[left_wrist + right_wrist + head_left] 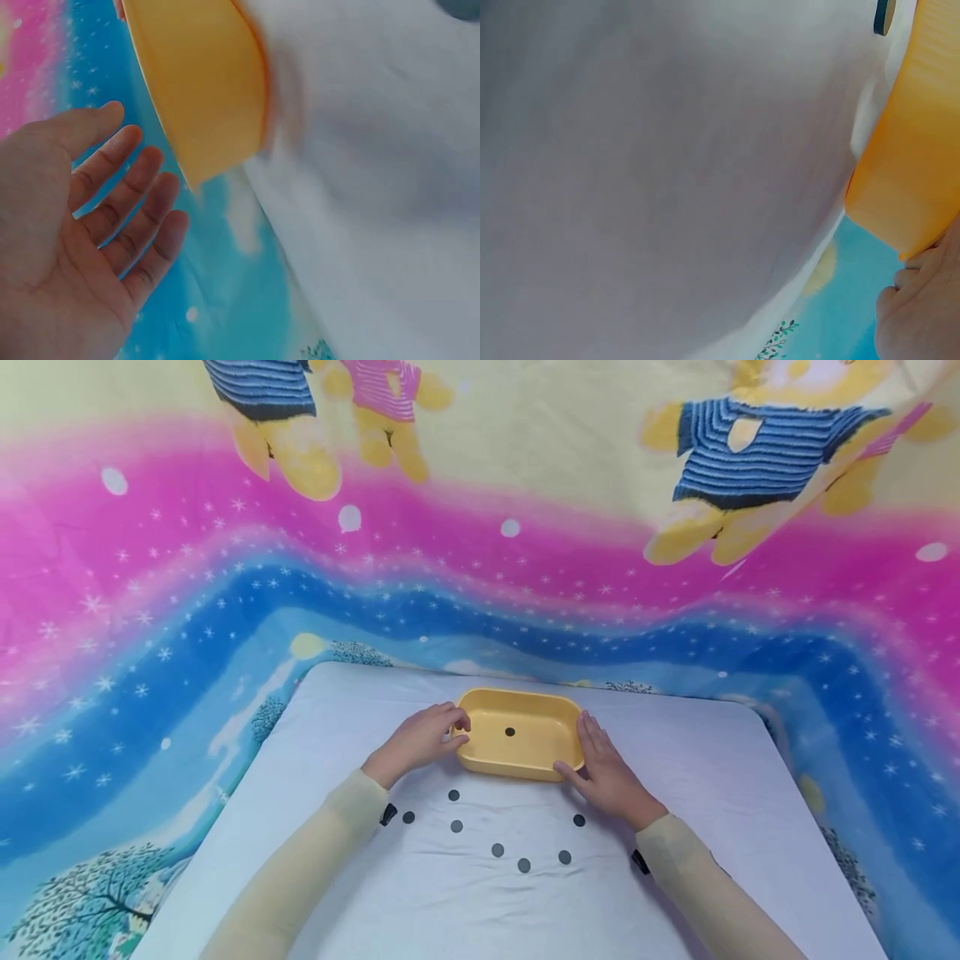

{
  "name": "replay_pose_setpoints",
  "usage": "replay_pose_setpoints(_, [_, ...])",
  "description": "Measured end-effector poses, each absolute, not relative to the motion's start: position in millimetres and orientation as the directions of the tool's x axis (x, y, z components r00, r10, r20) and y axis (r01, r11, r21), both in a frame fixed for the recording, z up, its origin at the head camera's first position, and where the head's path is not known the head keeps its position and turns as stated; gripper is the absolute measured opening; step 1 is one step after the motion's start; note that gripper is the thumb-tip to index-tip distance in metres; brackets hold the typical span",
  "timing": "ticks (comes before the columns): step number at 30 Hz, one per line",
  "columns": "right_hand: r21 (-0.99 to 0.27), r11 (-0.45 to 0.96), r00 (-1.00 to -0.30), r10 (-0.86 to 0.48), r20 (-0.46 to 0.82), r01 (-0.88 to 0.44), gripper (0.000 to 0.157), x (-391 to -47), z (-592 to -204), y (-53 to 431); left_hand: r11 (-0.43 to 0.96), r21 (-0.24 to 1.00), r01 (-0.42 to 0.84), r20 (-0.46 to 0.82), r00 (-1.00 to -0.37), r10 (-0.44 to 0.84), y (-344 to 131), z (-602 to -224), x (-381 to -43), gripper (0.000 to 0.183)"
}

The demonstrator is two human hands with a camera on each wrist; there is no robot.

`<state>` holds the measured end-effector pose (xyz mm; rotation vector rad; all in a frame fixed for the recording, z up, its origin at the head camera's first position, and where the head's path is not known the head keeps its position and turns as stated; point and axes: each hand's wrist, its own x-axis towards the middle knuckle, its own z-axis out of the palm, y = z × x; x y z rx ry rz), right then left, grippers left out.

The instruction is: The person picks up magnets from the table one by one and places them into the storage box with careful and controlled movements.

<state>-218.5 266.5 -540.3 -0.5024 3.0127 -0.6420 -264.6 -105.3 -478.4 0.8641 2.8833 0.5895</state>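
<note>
A yellow oblong box (517, 768), open at the top, stands near the far edge of the white-covered table. One dark round disc (510, 732) lies inside it. My left hand (423, 739) is at the box's left end, its fingers loosely bent; the left wrist view shows a gap between the fingertips and the yellow wall (202, 82). My right hand (603, 768) rests against the right end with fingers straight along the side and the thumb at the front corner. In the right wrist view its fingers (919, 277) touch the box (907, 165), partly cut off.
Several dark discs lie scattered on the white cloth (480, 910) in front of the box, among them one disc (579, 820) near my right wrist and another disc (408, 817) near the left. A patterned curtain (480, 585) hangs beyond the table's far edge.
</note>
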Motion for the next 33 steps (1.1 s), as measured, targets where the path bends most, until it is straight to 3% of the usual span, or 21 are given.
replay_pose_setpoints(14, [-0.405,0.86,-0.947,-0.318,0.049,-0.31,0.106,-216.6,-539.0,264.3,0.812,0.435,0.389,-0.048,-0.891,0.452,-164.1,-506.1,-228.6,0.024])
replay_pose_setpoints(33, [-0.393,0.863,-0.945,-0.321,0.059,-0.318,0.106,-218.7,-539.4,265.1,0.792,0.499,0.351,-0.156,-0.863,0.48,-194.5,-532.7,-191.4,0.03])
